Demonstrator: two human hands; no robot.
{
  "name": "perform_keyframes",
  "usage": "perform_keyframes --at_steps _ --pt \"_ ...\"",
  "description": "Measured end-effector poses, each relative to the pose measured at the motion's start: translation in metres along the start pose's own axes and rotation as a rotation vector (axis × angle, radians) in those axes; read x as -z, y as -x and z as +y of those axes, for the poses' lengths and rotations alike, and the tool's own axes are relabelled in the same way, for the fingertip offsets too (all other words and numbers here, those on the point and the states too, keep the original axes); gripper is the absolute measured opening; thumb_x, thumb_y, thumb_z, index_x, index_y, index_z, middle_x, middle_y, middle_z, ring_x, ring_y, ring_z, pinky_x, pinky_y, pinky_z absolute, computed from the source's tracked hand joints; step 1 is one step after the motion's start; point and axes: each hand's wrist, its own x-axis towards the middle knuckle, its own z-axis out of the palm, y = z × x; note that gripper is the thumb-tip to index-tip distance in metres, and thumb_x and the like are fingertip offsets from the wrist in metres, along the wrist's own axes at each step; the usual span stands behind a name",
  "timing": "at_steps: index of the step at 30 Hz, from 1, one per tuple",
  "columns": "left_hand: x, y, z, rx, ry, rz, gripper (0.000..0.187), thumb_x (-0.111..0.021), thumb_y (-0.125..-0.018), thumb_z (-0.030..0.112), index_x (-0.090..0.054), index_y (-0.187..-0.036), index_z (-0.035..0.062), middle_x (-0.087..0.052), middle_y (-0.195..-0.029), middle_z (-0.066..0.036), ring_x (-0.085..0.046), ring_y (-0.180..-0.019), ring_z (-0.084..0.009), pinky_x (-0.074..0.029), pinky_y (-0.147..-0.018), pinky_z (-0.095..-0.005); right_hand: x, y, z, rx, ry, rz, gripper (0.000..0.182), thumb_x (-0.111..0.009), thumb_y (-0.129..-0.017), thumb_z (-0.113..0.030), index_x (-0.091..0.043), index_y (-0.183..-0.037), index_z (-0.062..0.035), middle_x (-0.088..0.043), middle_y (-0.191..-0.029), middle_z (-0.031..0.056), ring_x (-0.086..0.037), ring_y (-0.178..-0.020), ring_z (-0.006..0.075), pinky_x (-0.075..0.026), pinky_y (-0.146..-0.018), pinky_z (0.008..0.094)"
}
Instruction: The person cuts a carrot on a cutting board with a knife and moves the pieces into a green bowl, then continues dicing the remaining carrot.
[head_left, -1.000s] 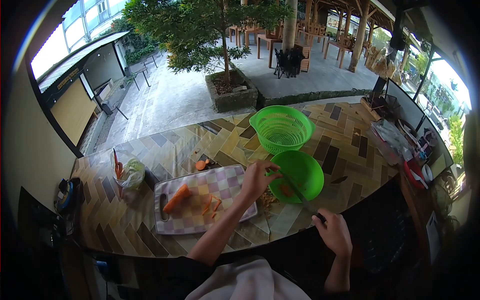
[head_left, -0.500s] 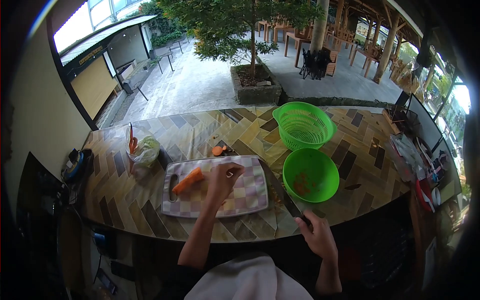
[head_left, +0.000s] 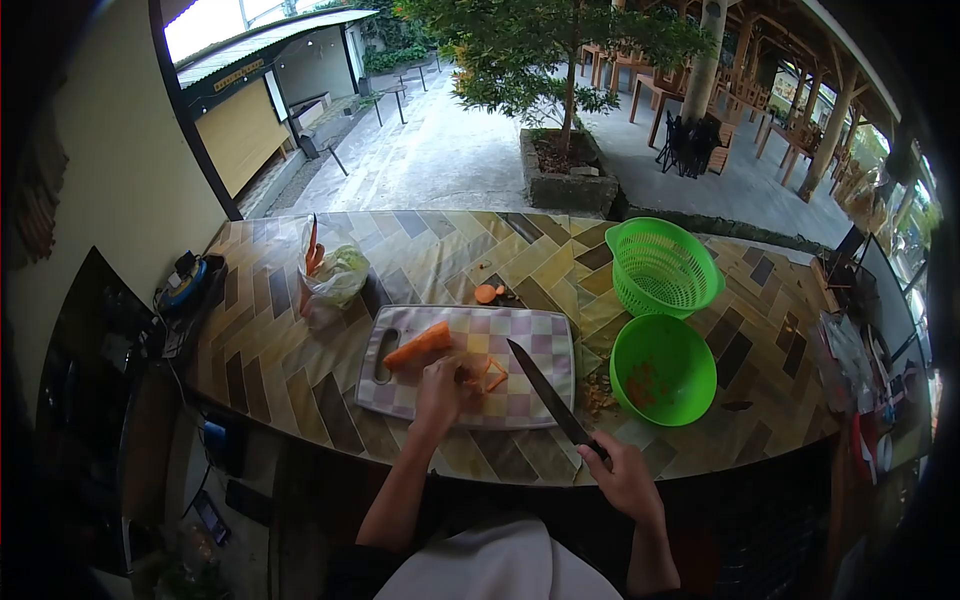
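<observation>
While the left hand (head_left: 437,396) works low over the rectangular chopping board (head_left: 543,345) with its purple, white and yellow check pattern, the right hand (head_left: 626,481) grips the handle of a long knife (head_left: 546,394) with a dark blade. The step in hand looks like handling small cut pieces between strokes, as the blade is apart from the thick peeled orange carrot (head_left: 420,344) and the left fingers are beside the thin orange strips (head_left: 495,373). Such slender pieces call for a close fingertip pinch, with the blade's edge kept clear of the fingers. The left forearm reaches forward from the near edge of the bench (head_left: 280,372), the hand angled down and its fingers drawn narrowly together; whether they pinch a strip cannot be told. The right fingers are closed around the handle near the bench's front edge, the blade slanting forward and leftward so that its tip is over the board; contact between them is unclear. The carrot lies on the board, just beyond the left hand and beside the board's oval handle slot. To the right of the board, a round bright green plastic bowl (head_left: 693,356) holds orange bits (head_left: 646,386), with a green perforated plastic colander (head_left: 637,291) just behind it. A short orange carrot chunk (head_left: 485,293) sits beyond the board's far edge.
</observation>
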Motion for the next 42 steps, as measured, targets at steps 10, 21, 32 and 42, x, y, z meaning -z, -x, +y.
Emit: perform_keyframes --at_steps 10,21,32,42 --pt "0.006 -0.001 -0.006 0.021 -0.005 -0.063 0.018 -0.065 -0.073 -0.006 -0.072 -0.090 -0.0024 -0.072 -0.082 -0.016 -0.072 -0.077 -0.0237 -0.055 -0.072 -0.0328 -0.003 0.000 0.011 -0.085 -0.019 -0.073 0.031 -0.059 -0.099 -0.030 -0.059 -0.101 0.0010 -0.051 -0.057 0.0185 -0.047 -0.046 0.0234 -0.033 -0.049 0.0396" --pt "0.006 -0.015 -0.008 0.014 0.137 -0.024 0.017 -0.070 -0.078 -0.004 -0.072 -0.095 -0.0041 -0.073 -0.086 -0.018 -0.073 -0.080 -0.0223 -0.055 -0.073 -0.0305 -0.003 -0.005 0.016 -0.050 -0.054 -0.071 0.029 -0.059 -0.099 -0.028 -0.060 -0.099 0.0014 -0.048 -0.054 0.0038 -0.044 -0.048 0.0085 -0.034 -0.047 0.0307" --pt "-0.008 -0.013 -0.011 0.020 -0.017 -0.090 0.014 -0.062 -0.077 -0.003 -0.070 -0.088 -0.0036 -0.071 -0.088 -0.019 -0.069 -0.090 -0.0346 -0.053 -0.082 -0.0383 -0.005 -0.001 0.018 -0.058 -0.044 -0.097 0.033 -0.059 -0.098 -0.032 -0.061 -0.106 0.0006 -0.050 -0.054 0.0156 -0.044 -0.046 0.0199 -0.033 -0.049 0.0394" --pt "0.011 -0.032 0.000 -0.281 -0.091 -0.258 0.010 -0.056 -0.078 -0.002 -0.065 -0.083 -0.0018 -0.065 -0.091 -0.018 -0.061 -0.100 -0.0359 -0.048 -0.090 -0.0405 -0.005 0.003 0.028 -0.066 -0.077 -0.092 0.033 -0.059 -0.098 -0.032 -0.061 -0.105 0.0001 -0.048 -0.051 0.0138 -0.042 -0.044 0.0185 -0.032 -0.048 0.0383"
